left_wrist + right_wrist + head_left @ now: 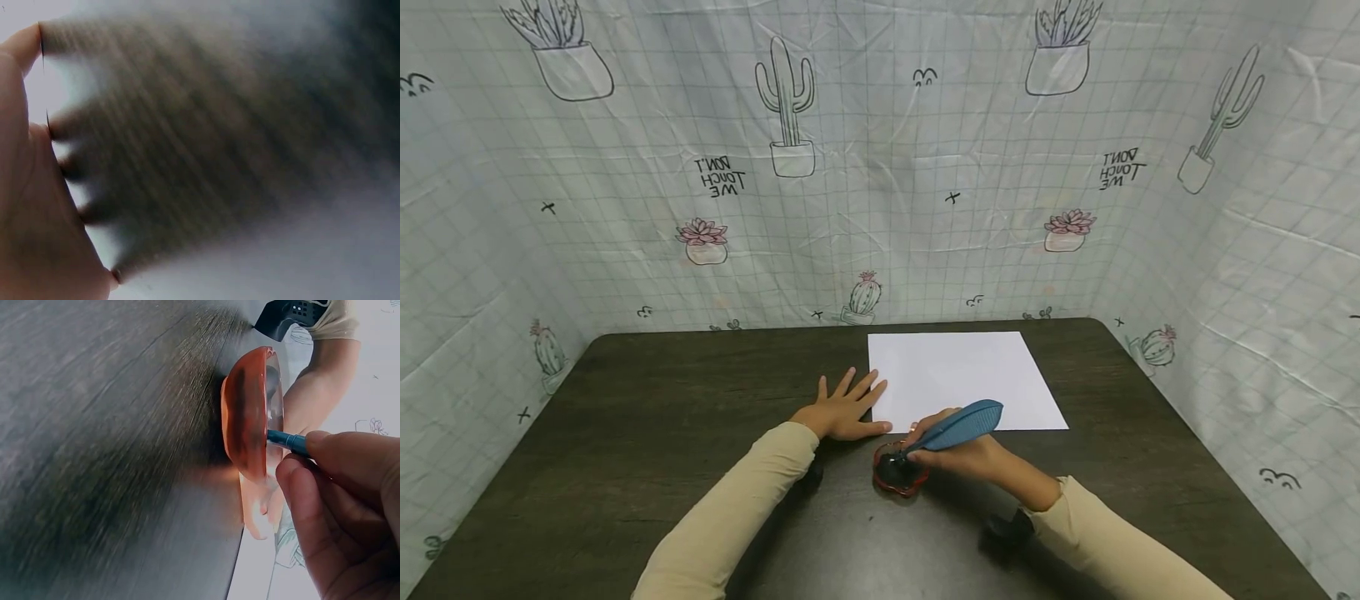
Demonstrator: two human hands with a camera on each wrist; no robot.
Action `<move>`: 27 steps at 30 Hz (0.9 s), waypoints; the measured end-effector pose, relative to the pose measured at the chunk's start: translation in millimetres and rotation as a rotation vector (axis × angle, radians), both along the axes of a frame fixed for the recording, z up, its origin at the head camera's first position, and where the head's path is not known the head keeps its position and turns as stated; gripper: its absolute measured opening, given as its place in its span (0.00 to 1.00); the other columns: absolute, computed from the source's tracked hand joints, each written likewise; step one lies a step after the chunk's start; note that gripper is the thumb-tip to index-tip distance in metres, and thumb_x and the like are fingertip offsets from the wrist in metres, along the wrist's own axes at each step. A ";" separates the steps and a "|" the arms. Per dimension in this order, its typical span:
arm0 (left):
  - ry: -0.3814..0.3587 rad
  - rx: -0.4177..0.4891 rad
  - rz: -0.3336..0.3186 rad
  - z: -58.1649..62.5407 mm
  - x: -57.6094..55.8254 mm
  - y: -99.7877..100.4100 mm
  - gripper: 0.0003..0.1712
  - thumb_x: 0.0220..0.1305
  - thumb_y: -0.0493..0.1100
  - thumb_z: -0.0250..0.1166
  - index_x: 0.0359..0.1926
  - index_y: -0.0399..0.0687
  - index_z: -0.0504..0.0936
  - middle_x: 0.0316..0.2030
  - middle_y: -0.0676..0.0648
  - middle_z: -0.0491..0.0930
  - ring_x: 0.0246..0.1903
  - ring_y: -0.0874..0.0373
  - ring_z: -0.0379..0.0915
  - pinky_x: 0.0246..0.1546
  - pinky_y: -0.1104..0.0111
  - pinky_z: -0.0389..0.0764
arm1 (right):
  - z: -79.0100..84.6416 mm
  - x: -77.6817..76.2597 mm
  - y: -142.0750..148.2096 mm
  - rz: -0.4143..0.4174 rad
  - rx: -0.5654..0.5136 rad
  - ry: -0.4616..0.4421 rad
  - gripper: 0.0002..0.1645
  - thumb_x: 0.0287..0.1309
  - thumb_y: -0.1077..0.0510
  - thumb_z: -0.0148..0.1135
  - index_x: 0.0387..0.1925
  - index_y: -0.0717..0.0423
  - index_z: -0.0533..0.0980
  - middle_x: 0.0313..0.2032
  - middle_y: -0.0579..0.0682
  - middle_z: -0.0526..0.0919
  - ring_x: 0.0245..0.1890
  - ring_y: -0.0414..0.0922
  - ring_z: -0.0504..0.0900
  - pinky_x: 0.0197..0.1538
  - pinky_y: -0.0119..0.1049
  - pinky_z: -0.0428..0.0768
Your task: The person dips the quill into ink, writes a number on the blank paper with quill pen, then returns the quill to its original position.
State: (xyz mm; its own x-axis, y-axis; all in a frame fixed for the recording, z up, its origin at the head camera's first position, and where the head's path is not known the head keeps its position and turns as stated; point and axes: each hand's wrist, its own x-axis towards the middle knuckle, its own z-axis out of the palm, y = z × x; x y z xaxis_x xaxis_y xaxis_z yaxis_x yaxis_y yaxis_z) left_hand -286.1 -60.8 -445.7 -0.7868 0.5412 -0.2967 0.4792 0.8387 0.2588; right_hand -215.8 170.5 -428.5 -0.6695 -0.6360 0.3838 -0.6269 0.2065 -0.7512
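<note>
A blue feather quill pen [964, 423] is pinched between the thumb and fingers of my right hand [970, 457]. Its tip dips into a small red-rimmed glass bowl [898, 483] holding dark liquid. Seen from the side in the right wrist view, the bowl [247, 419] looks orange-red, and the pen's teal shaft [289, 442] passes over its rim. My left hand [842, 410] lies flat with fingers spread, fingertips and thumb at the left edge of a white sheet of paper [958, 375]. The left wrist view shows the palm side of that hand [44, 187] close to the table.
The dark wooden table [700, 383] fills the lower view. A white curtain [880, 167] printed with cacti hangs behind it and along both sides. Black wrist devices [1003, 533] sit under the forearms.
</note>
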 end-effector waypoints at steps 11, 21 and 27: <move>-0.010 0.012 0.013 1.1 0.9 0.9 0.45 0.67 0.71 0.45 0.77 0.62 0.40 0.76 0.55 0.32 0.74 0.46 0.22 0.65 0.36 0.27 | 1.7 3.2 7.6 0.098 0.000 -0.045 0.05 0.51 0.72 0.68 0.33 0.67 0.81 0.29 0.59 0.85 0.31 0.37 0.81 0.36 0.33 0.81; -0.019 0.027 0.000 2.8 1.0 0.4 0.45 0.68 0.70 0.45 0.77 0.60 0.41 0.76 0.53 0.33 0.74 0.45 0.23 0.64 0.35 0.28 | -0.5 2.6 -6.6 0.056 0.003 -0.025 0.07 0.52 0.70 0.68 0.35 0.66 0.82 0.33 0.58 0.86 0.36 0.48 0.86 0.46 0.36 0.82; -0.022 0.023 -0.005 4.6 1.6 -0.2 0.44 0.68 0.70 0.45 0.77 0.60 0.41 0.76 0.53 0.32 0.74 0.45 0.23 0.64 0.35 0.28 | -1.7 1.4 -6.6 -0.002 0.011 -0.005 0.07 0.52 0.69 0.68 0.35 0.66 0.83 0.33 0.57 0.87 0.34 0.47 0.85 0.37 0.34 0.82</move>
